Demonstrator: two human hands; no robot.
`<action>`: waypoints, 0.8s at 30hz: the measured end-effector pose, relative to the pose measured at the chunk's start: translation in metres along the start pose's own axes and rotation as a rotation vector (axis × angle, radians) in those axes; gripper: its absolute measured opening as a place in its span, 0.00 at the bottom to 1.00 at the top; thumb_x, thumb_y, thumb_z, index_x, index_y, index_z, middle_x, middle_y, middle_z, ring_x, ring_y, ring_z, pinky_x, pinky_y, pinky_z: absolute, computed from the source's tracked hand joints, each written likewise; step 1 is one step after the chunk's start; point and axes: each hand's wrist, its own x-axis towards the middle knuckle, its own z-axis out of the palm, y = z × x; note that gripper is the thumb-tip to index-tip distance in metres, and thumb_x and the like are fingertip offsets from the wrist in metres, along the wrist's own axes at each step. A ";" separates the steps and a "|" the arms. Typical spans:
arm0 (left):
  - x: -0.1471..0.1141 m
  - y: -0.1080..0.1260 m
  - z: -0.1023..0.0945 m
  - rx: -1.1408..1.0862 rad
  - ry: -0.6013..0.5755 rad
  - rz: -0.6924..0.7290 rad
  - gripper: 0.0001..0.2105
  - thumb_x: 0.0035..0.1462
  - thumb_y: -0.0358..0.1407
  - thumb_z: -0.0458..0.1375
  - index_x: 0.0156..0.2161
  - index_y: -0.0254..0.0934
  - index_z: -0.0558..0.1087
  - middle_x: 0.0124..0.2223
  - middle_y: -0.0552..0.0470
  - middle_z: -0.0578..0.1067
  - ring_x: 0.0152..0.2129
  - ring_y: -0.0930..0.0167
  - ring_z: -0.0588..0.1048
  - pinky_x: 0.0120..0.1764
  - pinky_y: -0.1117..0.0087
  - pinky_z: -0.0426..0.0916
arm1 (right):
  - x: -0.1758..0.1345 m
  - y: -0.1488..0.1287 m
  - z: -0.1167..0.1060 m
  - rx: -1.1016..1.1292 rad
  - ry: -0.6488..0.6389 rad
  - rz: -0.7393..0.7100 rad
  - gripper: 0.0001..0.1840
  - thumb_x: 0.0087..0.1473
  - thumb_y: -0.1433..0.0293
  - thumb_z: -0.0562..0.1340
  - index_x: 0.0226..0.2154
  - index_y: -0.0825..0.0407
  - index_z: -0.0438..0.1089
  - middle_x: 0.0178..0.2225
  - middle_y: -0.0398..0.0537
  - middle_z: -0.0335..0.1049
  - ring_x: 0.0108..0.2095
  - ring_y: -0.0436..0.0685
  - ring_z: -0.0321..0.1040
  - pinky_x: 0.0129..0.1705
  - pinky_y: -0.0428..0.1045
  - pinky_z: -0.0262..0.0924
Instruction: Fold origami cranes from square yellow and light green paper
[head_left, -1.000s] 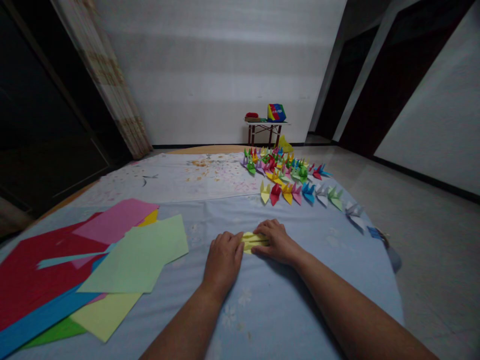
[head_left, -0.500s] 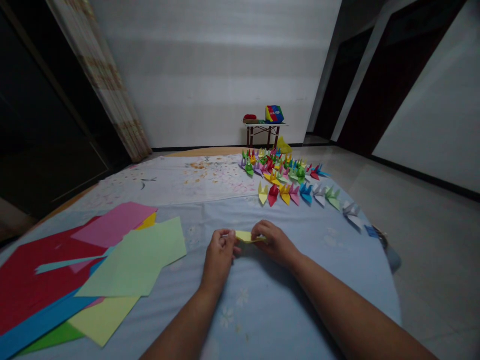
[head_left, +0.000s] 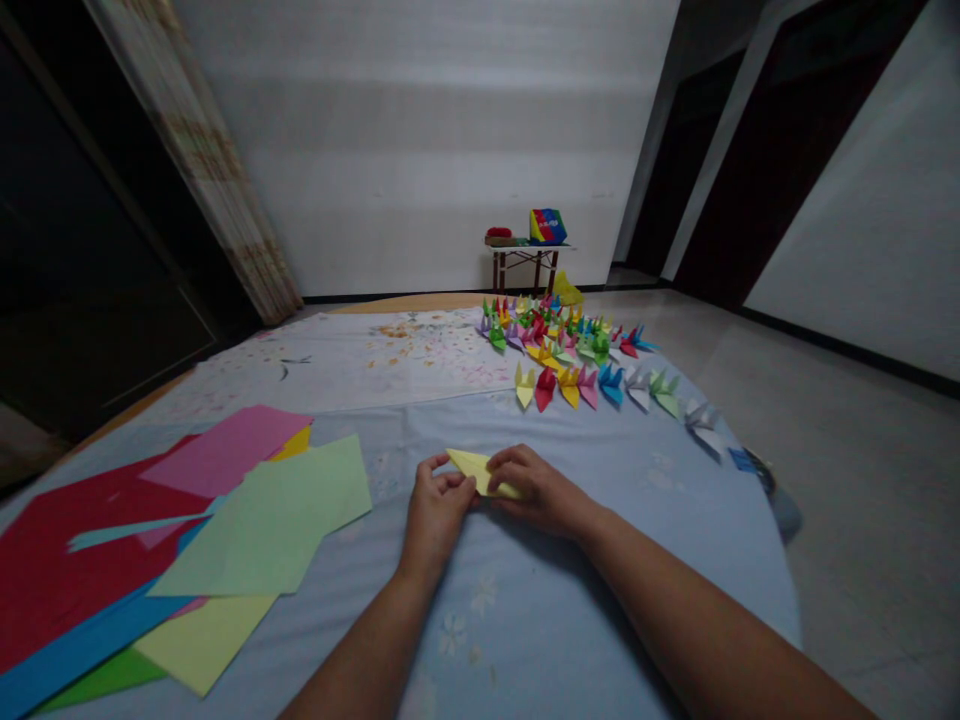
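A folded piece of yellow paper point(head_left: 474, 466) is held between my two hands, just above the pale blue tablecloth point(head_left: 540, 620). My left hand point(head_left: 437, 503) pinches its left lower edge between thumb and fingers. On the other side, my right hand point(head_left: 534, 488) grips the paper with the fingers lying over its face. The paper now shows a flat, pointed shape with its tip toward the upper left. Part of it is hidden under the right fingers.
Coloured paper sheets lie at the left, a light green sheet point(head_left: 277, 520) on top. Folded paper cranes point(head_left: 570, 385) in many colours stand at the back right, near the table's edge. Behind the table is a small stand point(head_left: 529, 250) with a colourful box point(head_left: 547, 227).
The yellow paper has been turned so its broad pointed face shows, where before it appeared as a narrow strip. My right hand has shifted slightly left and its fingers now cover more paper.
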 end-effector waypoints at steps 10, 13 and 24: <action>-0.011 0.009 -0.011 0.916 0.146 0.651 0.17 0.48 0.32 0.56 0.45 0.39 0.64 0.48 0.45 0.64 0.49 0.61 0.62 0.50 0.55 0.56 | 0.000 0.007 -0.009 -0.076 -0.046 -0.001 0.05 0.49 0.75 0.59 0.30 0.52 0.70 0.38 0.49 0.68 0.39 0.54 0.62 0.41 0.48 0.57; -0.016 0.009 -0.013 1.069 -0.144 0.716 0.14 0.49 0.31 0.56 0.43 0.42 0.67 0.46 0.48 0.68 0.46 0.64 0.64 0.48 0.58 0.56 | -0.001 0.009 -0.011 -0.073 -0.124 -0.003 0.04 0.48 0.75 0.60 0.29 0.52 0.70 0.35 0.48 0.70 0.37 0.53 0.63 0.40 0.47 0.57; -0.019 0.011 -0.010 1.170 -0.370 0.671 0.08 0.54 0.32 0.53 0.38 0.43 0.70 0.42 0.52 0.73 0.42 0.68 0.67 0.46 0.60 0.53 | -0.004 0.007 -0.020 -0.128 -0.229 0.077 0.05 0.46 0.72 0.62 0.31 0.49 0.72 0.32 0.46 0.69 0.37 0.54 0.61 0.40 0.48 0.52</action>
